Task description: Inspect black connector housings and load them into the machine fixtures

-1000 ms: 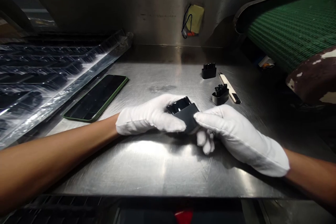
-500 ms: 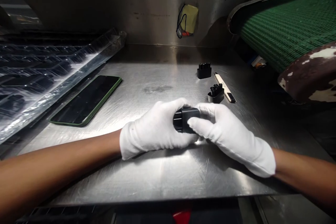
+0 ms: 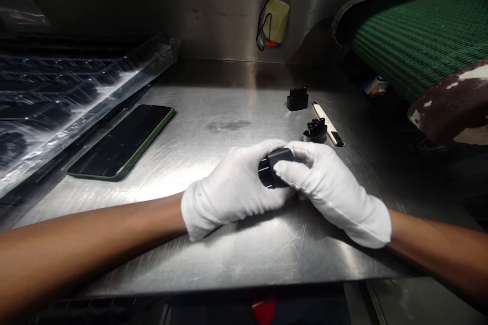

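Note:
Both hands wear white gloves and meet around one black plastic case (image 3: 281, 160) with glossy black tubes showing at its left end. My left hand (image 3: 240, 177) wraps the tube end, its thumb and fingers closed around it. Thumb and fingers of my right hand (image 3: 328, 177) pinch the case's right part. Just beyond my right fingers stands a similar black piece with short tubes sticking up (image 3: 315, 131). Farther back is another such piece (image 3: 298, 99). Beside them lies a slim cream-coloured tool with black ends (image 3: 328, 124), perhaps a cutter.
A phone in a green case (image 3: 122, 142) lies left on the metal table (image 3: 213, 96). Clear plastic trays (image 3: 76, 91) fill the far left. At right, a green conveyor belt (image 3: 427, 35) overhangs. A yellow pouch with a dark cord (image 3: 276, 20) is on the back wall.
Both hands have shifted slightly up with the case, the left one also to the right. The case is tilted a little more. The grip of both hands stays the same.

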`<control>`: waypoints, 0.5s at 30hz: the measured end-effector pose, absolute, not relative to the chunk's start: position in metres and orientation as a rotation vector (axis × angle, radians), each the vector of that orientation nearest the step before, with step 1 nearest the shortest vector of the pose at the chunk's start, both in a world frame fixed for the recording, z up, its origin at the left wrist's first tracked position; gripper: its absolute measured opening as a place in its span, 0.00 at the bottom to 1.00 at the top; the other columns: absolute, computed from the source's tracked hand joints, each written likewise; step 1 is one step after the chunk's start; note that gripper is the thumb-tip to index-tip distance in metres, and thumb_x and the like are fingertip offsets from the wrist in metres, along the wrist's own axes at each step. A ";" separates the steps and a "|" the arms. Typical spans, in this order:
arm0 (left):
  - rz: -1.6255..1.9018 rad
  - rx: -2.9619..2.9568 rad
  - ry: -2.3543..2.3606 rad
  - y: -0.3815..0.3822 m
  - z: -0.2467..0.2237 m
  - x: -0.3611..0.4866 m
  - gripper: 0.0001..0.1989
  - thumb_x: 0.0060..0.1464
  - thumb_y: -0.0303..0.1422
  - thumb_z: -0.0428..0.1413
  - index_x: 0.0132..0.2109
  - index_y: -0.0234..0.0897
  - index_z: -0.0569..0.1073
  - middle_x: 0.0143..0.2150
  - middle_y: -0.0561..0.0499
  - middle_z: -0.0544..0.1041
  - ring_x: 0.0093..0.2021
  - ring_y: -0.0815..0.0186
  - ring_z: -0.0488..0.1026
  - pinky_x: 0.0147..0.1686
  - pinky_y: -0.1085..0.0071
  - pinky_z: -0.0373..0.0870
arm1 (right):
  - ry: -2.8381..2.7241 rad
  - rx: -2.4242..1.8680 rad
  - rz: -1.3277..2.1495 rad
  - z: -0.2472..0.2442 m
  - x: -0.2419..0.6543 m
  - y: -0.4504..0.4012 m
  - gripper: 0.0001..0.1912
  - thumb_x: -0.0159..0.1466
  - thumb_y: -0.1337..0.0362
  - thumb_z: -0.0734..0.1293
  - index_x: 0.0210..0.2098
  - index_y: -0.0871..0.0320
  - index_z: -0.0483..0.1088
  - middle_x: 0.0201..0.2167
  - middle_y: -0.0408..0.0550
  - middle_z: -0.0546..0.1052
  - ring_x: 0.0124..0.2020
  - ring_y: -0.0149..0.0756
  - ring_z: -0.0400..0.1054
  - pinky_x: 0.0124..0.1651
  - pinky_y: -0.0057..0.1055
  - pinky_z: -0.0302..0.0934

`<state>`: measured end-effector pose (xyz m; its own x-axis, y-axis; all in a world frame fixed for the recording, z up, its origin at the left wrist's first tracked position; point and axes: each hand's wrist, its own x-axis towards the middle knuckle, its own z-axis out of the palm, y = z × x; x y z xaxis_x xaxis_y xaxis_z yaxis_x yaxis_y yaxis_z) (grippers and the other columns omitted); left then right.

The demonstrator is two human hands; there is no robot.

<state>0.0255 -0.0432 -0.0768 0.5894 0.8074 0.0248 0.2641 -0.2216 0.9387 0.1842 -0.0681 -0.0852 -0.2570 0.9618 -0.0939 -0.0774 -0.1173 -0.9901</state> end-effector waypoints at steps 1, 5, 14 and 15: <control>0.649 1.765 0.855 -0.043 -0.078 0.025 0.15 0.48 0.25 0.64 0.45 0.37 0.75 0.35 0.56 0.79 0.30 0.71 0.74 0.26 0.80 0.71 | -1.280 -1.096 1.520 -0.084 0.185 -0.068 0.04 0.62 0.70 0.68 0.29 0.59 0.72 0.25 0.39 0.72 0.24 0.24 0.63 0.24 0.19 0.57; 0.656 1.733 0.733 -0.041 -0.081 0.023 0.10 0.50 0.24 0.63 0.40 0.38 0.74 0.34 0.58 0.79 0.30 0.73 0.75 0.26 0.84 0.70 | -1.318 -1.150 1.530 -0.081 0.187 -0.070 0.04 0.61 0.70 0.68 0.30 0.60 0.73 0.24 0.39 0.71 0.22 0.23 0.61 0.22 0.18 0.56; 0.484 1.533 0.696 -0.031 -0.078 0.019 0.10 0.49 0.24 0.66 0.36 0.36 0.72 0.29 0.58 0.78 0.24 0.74 0.73 0.19 0.86 0.67 | -1.367 -1.277 1.558 -0.078 0.194 -0.070 0.05 0.60 0.69 0.65 0.28 0.59 0.70 0.22 0.40 0.72 0.19 0.27 0.66 0.21 0.22 0.60; 0.459 1.521 0.699 -0.029 -0.077 0.018 0.10 0.49 0.25 0.66 0.36 0.36 0.72 0.30 0.57 0.78 0.24 0.74 0.72 0.19 0.85 0.68 | -1.355 -1.282 1.571 -0.077 0.194 -0.070 0.05 0.59 0.70 0.64 0.27 0.58 0.70 0.21 0.40 0.72 0.19 0.27 0.67 0.21 0.22 0.61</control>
<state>0.0184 -0.0294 -0.0767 0.7297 0.6717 -0.1278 0.1502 0.0248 0.9883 0.1937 -0.0700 -0.0770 -0.2758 0.9313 -0.2380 0.0986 -0.2189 -0.9708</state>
